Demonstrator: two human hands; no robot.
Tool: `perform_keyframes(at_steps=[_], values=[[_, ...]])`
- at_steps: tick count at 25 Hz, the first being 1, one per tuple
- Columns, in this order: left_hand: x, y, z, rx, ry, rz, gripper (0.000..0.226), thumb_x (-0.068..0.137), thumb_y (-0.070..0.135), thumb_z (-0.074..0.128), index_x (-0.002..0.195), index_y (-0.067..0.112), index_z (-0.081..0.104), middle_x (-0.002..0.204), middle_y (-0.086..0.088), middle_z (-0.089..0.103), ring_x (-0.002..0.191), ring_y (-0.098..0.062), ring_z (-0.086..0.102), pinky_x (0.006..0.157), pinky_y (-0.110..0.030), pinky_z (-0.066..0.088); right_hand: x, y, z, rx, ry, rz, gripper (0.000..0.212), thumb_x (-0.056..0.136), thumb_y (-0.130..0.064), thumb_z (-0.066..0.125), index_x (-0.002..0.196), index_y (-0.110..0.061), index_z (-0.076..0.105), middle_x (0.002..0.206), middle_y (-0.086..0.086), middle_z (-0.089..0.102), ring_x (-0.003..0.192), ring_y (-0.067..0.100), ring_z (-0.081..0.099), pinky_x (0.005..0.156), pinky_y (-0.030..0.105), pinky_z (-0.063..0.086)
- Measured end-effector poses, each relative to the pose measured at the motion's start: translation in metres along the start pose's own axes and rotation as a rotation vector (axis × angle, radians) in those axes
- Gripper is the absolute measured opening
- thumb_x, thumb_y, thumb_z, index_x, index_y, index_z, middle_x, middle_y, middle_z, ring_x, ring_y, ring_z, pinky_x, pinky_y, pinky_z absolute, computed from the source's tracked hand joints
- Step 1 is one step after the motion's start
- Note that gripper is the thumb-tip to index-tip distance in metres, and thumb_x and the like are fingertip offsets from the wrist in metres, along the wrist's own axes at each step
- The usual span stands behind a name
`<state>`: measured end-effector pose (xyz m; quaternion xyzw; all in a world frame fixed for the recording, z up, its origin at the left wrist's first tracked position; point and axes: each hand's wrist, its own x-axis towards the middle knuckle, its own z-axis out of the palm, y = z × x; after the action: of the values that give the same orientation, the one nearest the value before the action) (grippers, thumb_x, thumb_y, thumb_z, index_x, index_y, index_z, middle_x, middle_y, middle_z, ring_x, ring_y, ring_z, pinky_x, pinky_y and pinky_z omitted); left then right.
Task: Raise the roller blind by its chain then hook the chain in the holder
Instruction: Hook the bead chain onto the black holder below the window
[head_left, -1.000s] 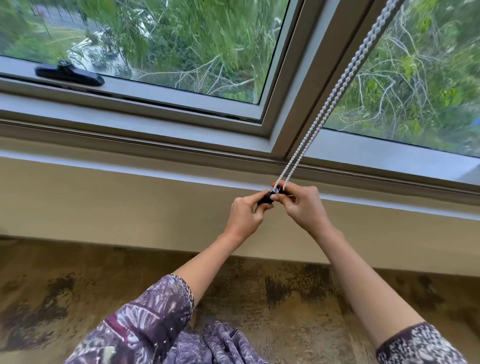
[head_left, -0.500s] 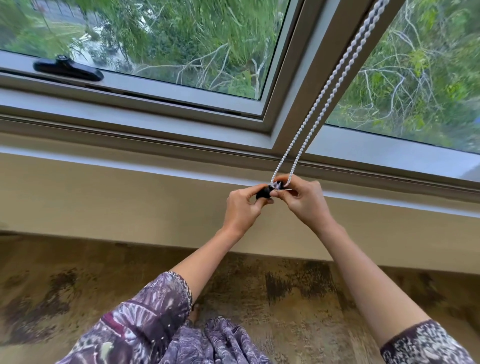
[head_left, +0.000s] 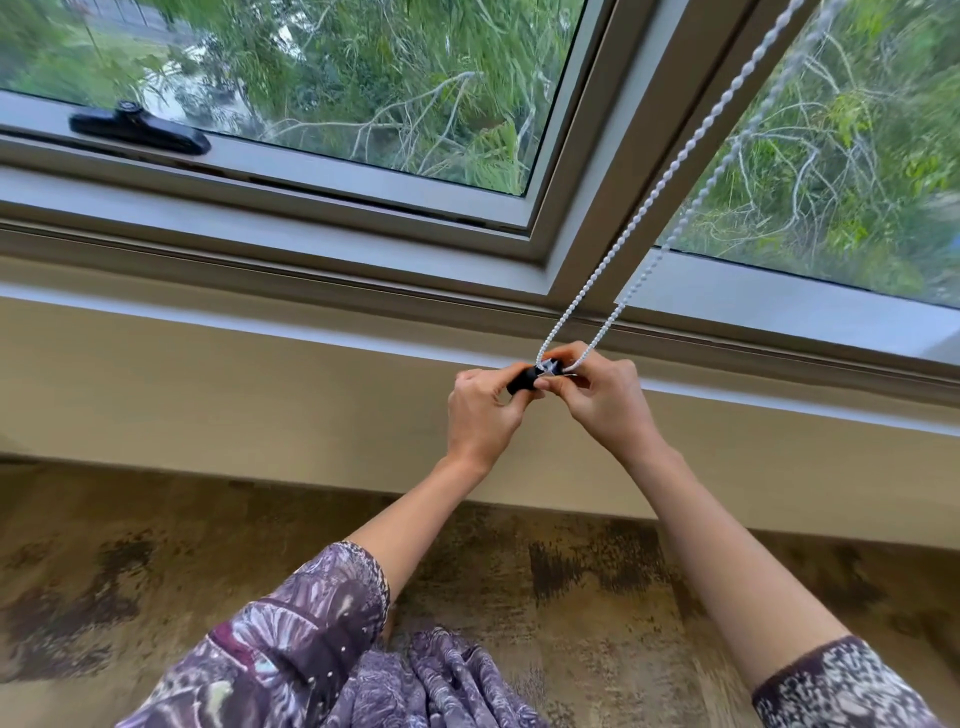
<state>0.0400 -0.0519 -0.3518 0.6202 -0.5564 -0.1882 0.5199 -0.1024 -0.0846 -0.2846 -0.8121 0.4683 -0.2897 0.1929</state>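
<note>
together, left hand (head_left: 483, 410), right hand (head_left: 605, 397) pinch black holder (head_left: 525, 378), chain (head_left: 644, 208) taut.

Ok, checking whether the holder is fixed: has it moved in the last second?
No. The holder, pinched in the left hand, stays on the sill edge below the mullion; the right hand holds the chain there.

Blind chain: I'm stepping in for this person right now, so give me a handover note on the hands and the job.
Left hand: pinching the black holder below the window frame.
Right hand: fingers closed on the bead chain at the holder.
Chain: two taut strands running up and right, out of view.
Done: no blind covers the panes, so it appears raised.
Left: seating the chain; whether it is hooked is hidden by fingers.
</note>
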Motion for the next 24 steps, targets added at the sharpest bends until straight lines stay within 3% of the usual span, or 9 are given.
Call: perform_keyframes(at_steps=[6, 10, 15, 20, 24], values=[[0.0023, 0.0042, -0.001, 0.083, 0.025, 0.069, 0.02, 0.077, 0.031, 0.074, 0.096, 0.024, 0.075, 0.074, 0.005, 0.074, 0.069, -0.012, 0.059, 0.074, -0.031, 0.049, 0.0005, 0.0009, 0.0016, -0.097, 0.017, 0.005, 0.023, 0.08, -0.027, 0.071, 0.097, -0.013, 0.065, 0.081, 0.004, 0.074, 0.073, 0.019, 0.071, 0.07, 0.041, 0.057], [-0.003, 0.0022, 0.0024, 0.079, 0.015, 0.028, 0.021, 0.077, 0.027, 0.072, 0.098, 0.024, 0.074, 0.079, 0.002, 0.076, 0.078, -0.023, 0.067, 0.075, -0.035, 0.053, -0.0003, -0.0012, 0.0065, -0.175, 0.039, 0.026, 0.022, 0.081, -0.028, 0.07, 0.093, -0.01, 0.063, 0.072, 0.006, 0.073, 0.064, 0.026, 0.067, 0.063, 0.036, 0.053], [0.0028, 0.0019, 0.0019, 0.081, -0.001, 0.079, 0.02, 0.075, 0.021, 0.074, 0.095, 0.019, 0.075, 0.079, 0.002, 0.076, 0.079, -0.024, 0.068, 0.075, -0.034, 0.053, -0.002, 0.0026, 0.0041, -0.138, -0.06, 0.024, 0.018, 0.081, -0.019, 0.069, 0.097, -0.012, 0.061, 0.083, 0.006, 0.075, 0.077, 0.026, 0.071, 0.071, 0.043, 0.056], [0.0005, 0.0029, 0.0051, 0.08, 0.01, 0.051, 0.021, 0.076, 0.029, 0.068, 0.095, 0.023, 0.075, 0.078, 0.002, 0.076, 0.078, -0.024, 0.066, 0.074, -0.035, 0.052, -0.0002, 0.0039, 0.006, -0.197, -0.008, 0.066, 0.023, 0.083, -0.031, 0.067, 0.095, -0.011, 0.062, 0.073, 0.007, 0.073, 0.068, 0.027, 0.068, 0.067, 0.041, 0.055], [0.0014, 0.0043, 0.0076, 0.096, 0.019, 0.029, 0.017, 0.079, 0.025, 0.069, 0.095, 0.024, 0.074, 0.073, 0.002, 0.074, 0.073, -0.022, 0.064, 0.077, -0.029, 0.048, 0.0035, 0.0016, 0.0089, -0.251, 0.025, 0.076, 0.024, 0.083, -0.034, 0.065, 0.09, -0.012, 0.062, 0.068, 0.006, 0.071, 0.065, 0.029, 0.065, 0.064, 0.038, 0.051]])
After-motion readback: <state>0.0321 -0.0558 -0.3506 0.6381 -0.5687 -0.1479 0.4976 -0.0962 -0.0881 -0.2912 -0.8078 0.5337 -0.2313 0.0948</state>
